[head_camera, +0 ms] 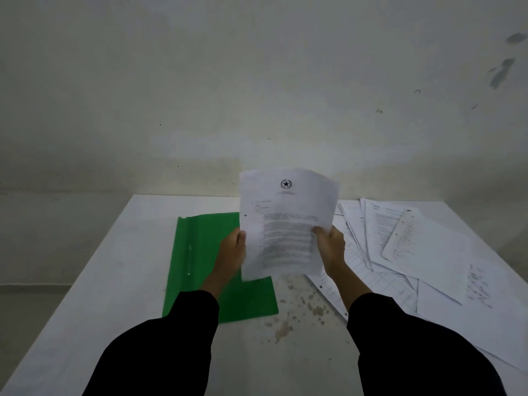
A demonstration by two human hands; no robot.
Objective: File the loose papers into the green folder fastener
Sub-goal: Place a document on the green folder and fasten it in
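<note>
Left hand [233, 254] and right hand [331, 247], both in black sleeves [160, 347], grip opposite side edges of a printed sheaf of papers [285, 224], held upright above the white table [120, 281]. The green folder [200, 252] lies flat beneath the left hand; loose papers [414, 247] spread at right.

Green folder [200, 252], white papers [285, 224].

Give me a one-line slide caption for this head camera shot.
Both hands, left and right, hold a sheaf of papers upright above the green folder, loose sheets alongside.
</note>
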